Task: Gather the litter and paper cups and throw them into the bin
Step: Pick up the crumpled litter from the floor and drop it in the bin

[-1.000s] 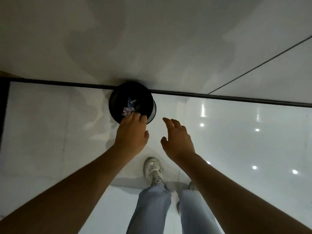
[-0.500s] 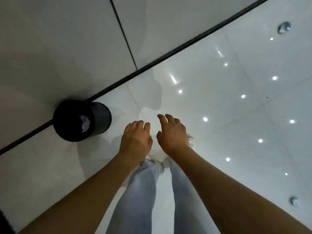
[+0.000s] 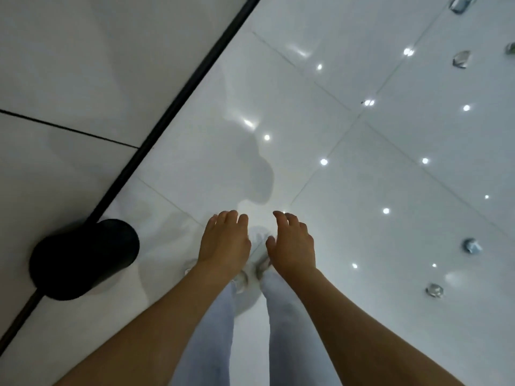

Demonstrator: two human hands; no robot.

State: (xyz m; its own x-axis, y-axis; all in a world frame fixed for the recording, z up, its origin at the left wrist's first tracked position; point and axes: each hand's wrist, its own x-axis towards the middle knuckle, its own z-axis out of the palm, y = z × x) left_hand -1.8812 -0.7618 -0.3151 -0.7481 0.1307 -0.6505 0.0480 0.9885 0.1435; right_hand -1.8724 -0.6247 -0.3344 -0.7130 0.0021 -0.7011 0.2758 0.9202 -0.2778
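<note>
Hovering side by side above the person's own shoes, the left hand [image 3: 224,240] and the right hand [image 3: 291,243] are both empty, palms down, fingers loose and slightly spread, holding nothing.

Behind and to the left, the black bin [image 3: 83,259] stands on the glossy white floor [image 3: 348,190] against the dark strip at the foot of the wall; from this angle its mouth is turned away, so what it holds cannot be seen.

Well away to the right lie several small crumpled pieces of litter. One piece [image 3: 471,245] and another [image 3: 434,290] sit nearer the person. Farther off, toward the top right, are a third [image 3: 461,59] and a fourth [image 3: 461,2]. They look shiny and greyish, but are too small to tell whether any is a paper cup.

Judging by their crushed look, these scraps should be very light and soft, yielding to a pinch. A fingertip pinch over the top of each wad should do. On such a slick floor a nudged piece may skate away, so coming straight down on it seems safer than sweeping sideways.
</note>
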